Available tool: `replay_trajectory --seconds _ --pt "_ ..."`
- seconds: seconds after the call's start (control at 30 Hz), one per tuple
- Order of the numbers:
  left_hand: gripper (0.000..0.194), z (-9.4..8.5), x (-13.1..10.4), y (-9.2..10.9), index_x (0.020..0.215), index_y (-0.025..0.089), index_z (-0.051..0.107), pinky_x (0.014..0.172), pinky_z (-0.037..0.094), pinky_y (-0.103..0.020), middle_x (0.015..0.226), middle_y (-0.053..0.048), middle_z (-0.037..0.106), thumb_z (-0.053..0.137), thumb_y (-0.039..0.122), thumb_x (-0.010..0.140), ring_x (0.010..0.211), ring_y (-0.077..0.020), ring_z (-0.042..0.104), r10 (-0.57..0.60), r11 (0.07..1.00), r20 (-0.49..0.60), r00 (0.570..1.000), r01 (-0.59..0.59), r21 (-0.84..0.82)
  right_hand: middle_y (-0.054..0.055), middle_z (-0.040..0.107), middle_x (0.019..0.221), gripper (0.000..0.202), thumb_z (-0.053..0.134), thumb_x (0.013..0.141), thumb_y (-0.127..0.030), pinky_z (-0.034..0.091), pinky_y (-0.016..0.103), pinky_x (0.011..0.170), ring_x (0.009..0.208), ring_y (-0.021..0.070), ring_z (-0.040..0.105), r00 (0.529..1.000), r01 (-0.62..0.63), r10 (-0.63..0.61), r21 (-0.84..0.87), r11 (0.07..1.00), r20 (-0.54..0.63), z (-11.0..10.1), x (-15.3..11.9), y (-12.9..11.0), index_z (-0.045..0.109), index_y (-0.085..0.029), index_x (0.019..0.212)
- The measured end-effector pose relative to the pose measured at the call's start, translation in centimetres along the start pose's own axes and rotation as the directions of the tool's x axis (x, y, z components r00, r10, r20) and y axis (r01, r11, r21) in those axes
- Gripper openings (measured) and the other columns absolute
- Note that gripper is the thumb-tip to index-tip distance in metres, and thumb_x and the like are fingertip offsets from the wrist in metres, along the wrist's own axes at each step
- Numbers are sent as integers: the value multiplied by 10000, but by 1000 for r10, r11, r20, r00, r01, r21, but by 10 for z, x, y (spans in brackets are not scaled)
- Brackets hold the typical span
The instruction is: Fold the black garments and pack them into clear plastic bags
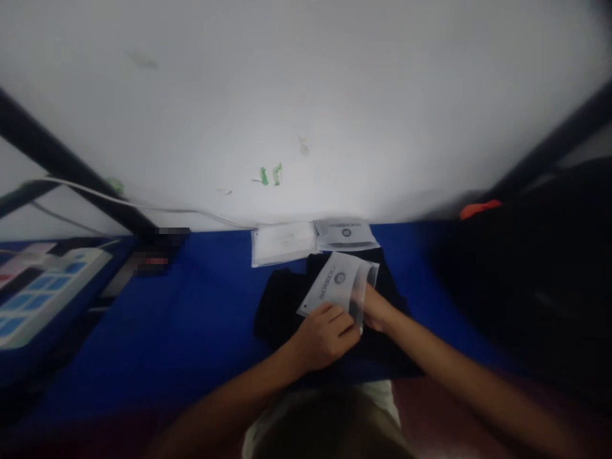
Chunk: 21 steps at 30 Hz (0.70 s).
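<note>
A pale, see-through plastic bag (329, 278) with dark printed lettering and a round logo lies tilted over folded black cloth (280, 306). My left hand (327, 335) is closed on the bag's near edge, its fingers curled. My right hand (375, 307) reaches into the bag's open right end, and its fingers are partly hidden behind the plastic; what they hold, if anything, cannot be made out. Behind the cloth lie a similar printed bag (347, 234) and a white packet (284, 243), side by side against the wall.
The blue tabletop (201, 306) runs up to a white wall (306, 115). At the far left sits a tray with blue compartments (43, 293). A large dark mass (540, 287) stands at the right, with an orange item (480, 208) beside it. A cable runs along the wall.
</note>
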<state>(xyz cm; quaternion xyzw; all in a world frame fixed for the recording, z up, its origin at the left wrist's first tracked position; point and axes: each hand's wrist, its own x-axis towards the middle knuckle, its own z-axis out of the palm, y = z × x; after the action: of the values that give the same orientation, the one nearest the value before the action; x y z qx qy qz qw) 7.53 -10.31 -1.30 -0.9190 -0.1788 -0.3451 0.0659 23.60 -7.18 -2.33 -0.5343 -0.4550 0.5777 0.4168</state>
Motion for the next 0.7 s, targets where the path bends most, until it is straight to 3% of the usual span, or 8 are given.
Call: replay_trajectory --seconds 0.07,0.13,0.23,0.4,0.5,0.57,0.63,0.7 --pt "190 0 -1 0 810 166 639 637 377 -308 704 -9 570 502 137 939 688 -152 493 -17 1000 10 1000 17 4 25 716 876 297 729 782 -256 567 379 757 802 216 685 979 -204 198 155 967 53 -5 -8 -12 635 -217 1061" --pt "178 1 -2 1 826 169 642 636 375 -309 704 -9 569 505 138 936 691 -152 497 -16 1000 21 1000 16 3 18 722 803 279 744 715 -185 569 361 754 763 210 695 948 -318 298 280 906 113 -8 -13 -20 651 -205 977" --pt "174 3 -2 3 808 169 632 644 377 -307 702 -6 570 513 132 929 693 -150 501 -1 1000 26 1000 1 -8 41 732 793 205 730 681 -158 575 353 760 771 224 703 956 -293 261 404 866 134 -2 -12 -21 661 -175 874" --pt "175 2 -3 2 777 167 620 655 379 -302 709 1 584 532 134 924 697 -145 508 5 1000 14 1000 -4 -22 68 731 794 101 645 771 -257 584 372 757 873 269 704 945 -320 235 480 817 229 13 -10 -13 674 -177 827" --pt "179 -1 -4 0 779 169 635 659 388 -304 711 -4 589 539 156 929 703 -146 517 -28 999 -1 1000 28 -16 71 728 818 140 675 773 -244 576 349 787 861 236 708 916 -368 251 403 838 313 2 -12 -16 687 -162 886" --pt "168 -4 -5 -1 826 169 657 674 407 -304 725 -13 597 531 167 936 724 -150 533 -53 998 8 999 54 -22 71 729 878 211 698 776 -261 564 350 828 882 217 703 912 -329 222 292 898 346 -13 -15 -23 691 -165 963" --pt "158 -7 -5 -2 896 164 671 695 428 -304 752 -24 610 518 152 935 751 -154 554 -80 996 15 997 81 -37 75 726 959 282 715 778 -285 550 385 871 933 226 690 935 -191 148 106 976 321 -31 -21 -32 687 -181 1039" --pt "164 -10 -4 -3 942 157 669 707 446 -306 771 -32 620 510 127 923 761 -157 566 -115 992 -7 993 115 -52 78 713 1030 328 712 792 -300 535 421 897 964 237 673 965 43 4 -174 984 262 -46 -31 -44 675 -206 1104"
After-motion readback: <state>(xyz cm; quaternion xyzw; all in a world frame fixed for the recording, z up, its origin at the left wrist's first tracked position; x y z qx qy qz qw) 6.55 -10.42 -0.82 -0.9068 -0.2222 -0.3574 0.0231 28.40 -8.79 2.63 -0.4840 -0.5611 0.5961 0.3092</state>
